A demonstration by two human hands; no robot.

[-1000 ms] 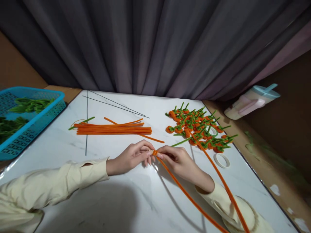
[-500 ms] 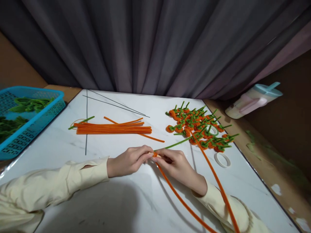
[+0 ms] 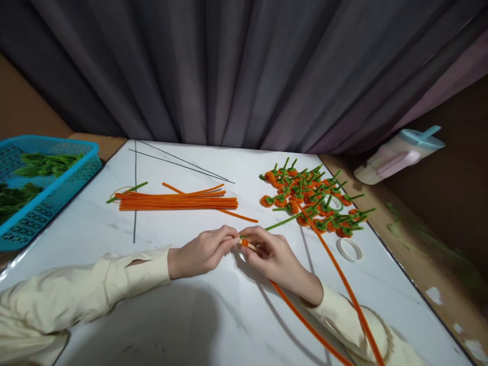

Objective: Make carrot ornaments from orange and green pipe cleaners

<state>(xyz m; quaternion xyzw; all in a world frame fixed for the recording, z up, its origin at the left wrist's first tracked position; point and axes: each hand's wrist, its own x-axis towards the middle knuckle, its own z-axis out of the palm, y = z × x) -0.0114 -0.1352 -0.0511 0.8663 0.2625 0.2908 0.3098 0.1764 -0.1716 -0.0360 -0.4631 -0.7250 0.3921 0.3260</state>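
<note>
My left hand is closed, fingertips pinching the end of a thin pale wooden stick. A short coil of orange pipe cleaner wraps round the stick between both hands. My right hand curls its fingers round the stick's other side and the orange strand; its exact grip is partly hidden. That strand loops down past the bottom edge, and an orange length rises again over the right sleeve. A green pipe cleaner stretches from behind the right fingers toward the pile.
Orange pipe cleaners lie bundled at left, near thin dark wires. Small orange-and-green pipe-cleaner pieces are heaped at right beside a white tape roll. A blue basket holds green pieces; a tumbler lies tilted at far right.
My right hand has turned and lifted slightly, showing more of the stick. The orange strand has swung right and now emerges below that hand. My left hand has barely moved.
</note>
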